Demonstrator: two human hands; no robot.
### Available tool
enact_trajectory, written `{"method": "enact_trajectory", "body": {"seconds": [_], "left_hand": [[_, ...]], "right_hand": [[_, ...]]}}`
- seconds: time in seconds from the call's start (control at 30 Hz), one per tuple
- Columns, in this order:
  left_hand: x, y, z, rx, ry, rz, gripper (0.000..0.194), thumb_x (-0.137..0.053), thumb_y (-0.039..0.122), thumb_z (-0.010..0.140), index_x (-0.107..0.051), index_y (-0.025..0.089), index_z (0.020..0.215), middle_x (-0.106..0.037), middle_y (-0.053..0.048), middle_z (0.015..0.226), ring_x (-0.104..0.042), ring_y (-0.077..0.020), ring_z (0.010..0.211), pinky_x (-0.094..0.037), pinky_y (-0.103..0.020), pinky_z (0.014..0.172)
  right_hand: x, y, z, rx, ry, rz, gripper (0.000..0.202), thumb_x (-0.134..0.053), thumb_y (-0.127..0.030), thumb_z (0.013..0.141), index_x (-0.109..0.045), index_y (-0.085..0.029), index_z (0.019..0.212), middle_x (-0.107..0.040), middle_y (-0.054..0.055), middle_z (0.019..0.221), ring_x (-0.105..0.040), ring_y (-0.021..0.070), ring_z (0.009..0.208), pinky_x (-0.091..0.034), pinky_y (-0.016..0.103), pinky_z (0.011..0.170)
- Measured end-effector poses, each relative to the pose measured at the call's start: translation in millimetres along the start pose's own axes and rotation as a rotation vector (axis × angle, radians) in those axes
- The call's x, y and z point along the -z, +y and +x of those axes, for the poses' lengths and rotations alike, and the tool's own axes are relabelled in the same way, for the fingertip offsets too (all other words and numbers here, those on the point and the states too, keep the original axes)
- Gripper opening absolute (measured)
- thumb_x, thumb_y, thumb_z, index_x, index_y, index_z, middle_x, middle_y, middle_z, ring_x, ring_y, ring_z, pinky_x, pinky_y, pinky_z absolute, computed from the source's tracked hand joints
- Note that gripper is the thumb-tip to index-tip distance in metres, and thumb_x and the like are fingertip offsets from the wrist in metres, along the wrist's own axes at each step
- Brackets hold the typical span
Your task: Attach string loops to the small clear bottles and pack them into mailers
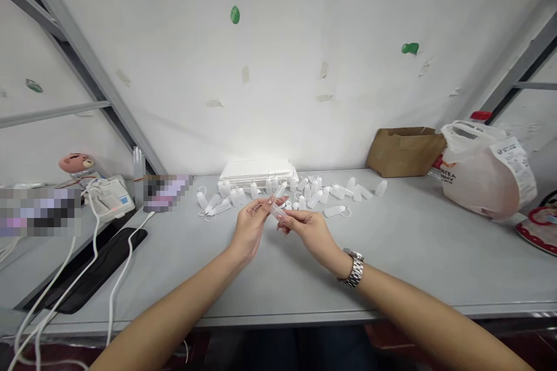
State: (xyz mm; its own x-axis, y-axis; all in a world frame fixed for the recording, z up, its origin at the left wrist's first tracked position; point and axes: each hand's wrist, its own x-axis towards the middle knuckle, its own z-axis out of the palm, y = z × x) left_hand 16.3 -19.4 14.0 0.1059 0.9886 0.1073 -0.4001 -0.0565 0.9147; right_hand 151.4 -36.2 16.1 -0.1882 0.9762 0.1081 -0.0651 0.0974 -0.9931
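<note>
My left hand [251,225] and my right hand [312,233] meet over the middle of the table. Between them is a small translucent plastic tube [278,212], held slanting. The fingers of my left hand pinch its upper left end, while my right thumb and fingers grip the lower right end. A thin pale loop shows by my left fingers. Just beyond my hands lie several small white translucent bottle-like pieces [314,199], some with string loops. One looped piece [335,210] rests right of my right hand. My fingers partly cover the tube.
A stack of white sheets or boxes [256,170] stands against the wall. On the right are a brown paper bag [404,152] and a white plastic carrier bag [483,177]. White cables [124,269], a black pad [102,272] and a power strip [109,198] occupy the left.
</note>
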Motion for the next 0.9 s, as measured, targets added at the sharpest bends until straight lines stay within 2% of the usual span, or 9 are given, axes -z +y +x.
{"method": "enact_trajectory", "body": {"seconds": [0.07,0.13,0.27,0.37,0.47,0.6,0.77,0.83,0.9], "left_hand": [[-0.1,2.6,-0.5,0.018,-0.046,-0.007,0.022,-0.063,0.036,0.071,-0.064,0.014,0.074,-0.067,-0.011,0.1,-0.061,-0.0203,0.08,-0.045,-0.031,0.064],[0.0,5.8,-0.8,0.039,-0.094,-0.009,0.021,-0.063,0.035,0.071,-0.064,0.015,0.074,-0.066,-0.01,0.102,-0.062,-0.0205,0.082,-0.046,-0.03,0.064],[1.0,10.6,0.1,0.058,-0.191,-0.019,0.024,-0.063,0.038,0.071,-0.065,0.015,0.076,-0.067,-0.011,0.1,-0.053,-0.0256,0.107,-0.044,-0.032,0.079],[1.7,12.5,1.1,0.059,-0.206,0.027,0.028,-0.059,0.042,0.074,-0.067,0.015,0.081,-0.067,-0.012,0.103,-0.051,-0.0271,0.111,-0.041,-0.036,0.087],[1.5,14.9,0.5,-0.012,-0.169,0.169,0.029,-0.056,0.039,0.076,-0.068,0.015,0.087,-0.065,-0.012,0.108,-0.053,-0.0265,0.108,-0.037,-0.038,0.092],[0.6,17.4,-1.5,-0.134,-0.118,0.273,0.025,-0.056,0.039,0.077,-0.068,0.017,0.083,-0.067,-0.009,0.102,-0.056,-0.0247,0.103,-0.039,-0.035,0.089],[-0.8,13.3,-2.7,-0.138,-0.021,0.264,0.024,-0.058,0.04,0.075,-0.067,0.018,0.08,-0.069,-0.008,0.097,-0.057,-0.0239,0.101,-0.039,-0.034,0.087],[-1.7,10.7,-3.9,-0.112,-0.01,0.238,0.025,-0.059,0.04,0.074,-0.067,0.018,0.082,-0.068,-0.008,0.099,-0.056,-0.0244,0.103,-0.039,-0.035,0.087],[-2.4,8.7,-5.4,-0.064,-0.024,0.192,0.028,-0.059,0.041,0.074,-0.067,0.017,0.084,-0.067,-0.01,0.103,-0.056,-0.0251,0.101,-0.042,-0.034,0.082]], "right_hand": [[1.6,0.9,0.9,-0.03,-0.05,0.106,0.023,-0.065,-0.037,0.069,-0.068,-0.015,0.063,-0.059,0.0,0.058,-0.051,0.0105,0.058,-0.042,0.026,0.063],[2.9,2.5,1.3,-0.084,-0.119,0.254,0.023,-0.067,-0.036,0.068,-0.067,-0.014,0.062,-0.059,0.002,0.061,-0.051,0.0099,0.059,-0.041,0.026,0.063],[3.8,6.6,2.1,-0.211,-0.24,0.522,0.021,-0.069,-0.031,0.068,-0.066,-0.011,0.065,-0.06,0.004,0.065,-0.053,0.0091,0.062,-0.042,0.024,0.063],[3.8,9.5,3.0,-0.266,-0.242,0.646,0.018,-0.07,-0.027,0.068,-0.065,-0.01,0.067,-0.059,0.003,0.065,-0.053,0.0083,0.062,-0.042,0.022,0.062],[4.4,8.4,3.3,-0.276,-0.222,0.668,0.017,-0.069,-0.027,0.069,-0.066,-0.01,0.071,-0.058,0.002,0.065,-0.052,0.0078,0.061,-0.043,0.022,0.062],[4.9,0.6,1.9,-0.162,-0.194,0.444,0.027,-0.062,-0.038,0.074,-0.065,-0.012,0.07,-0.061,0.004,0.068,-0.055,0.0106,0.063,-0.045,0.027,0.067],[2.4,-2.0,-3.4,0.135,-0.007,-0.177,0.023,-0.064,-0.038,0.071,-0.065,-0.019,0.084,-0.063,0.003,0.071,-0.055,0.0158,0.066,-0.043,0.031,0.066],[1.0,-0.4,-6.1,0.244,0.058,-0.35,0.016,-0.063,-0.036,0.073,-0.065,-0.02,0.074,-0.062,0.003,0.067,-0.053,0.0159,0.065,-0.041,0.03,0.066],[-0.5,1.1,-7.9,0.267,0.051,-0.389,0.021,-0.059,-0.037,0.076,-0.062,-0.019,0.064,-0.059,0.002,0.062,-0.051,0.0148,0.062,-0.04,0.029,0.063]]}}
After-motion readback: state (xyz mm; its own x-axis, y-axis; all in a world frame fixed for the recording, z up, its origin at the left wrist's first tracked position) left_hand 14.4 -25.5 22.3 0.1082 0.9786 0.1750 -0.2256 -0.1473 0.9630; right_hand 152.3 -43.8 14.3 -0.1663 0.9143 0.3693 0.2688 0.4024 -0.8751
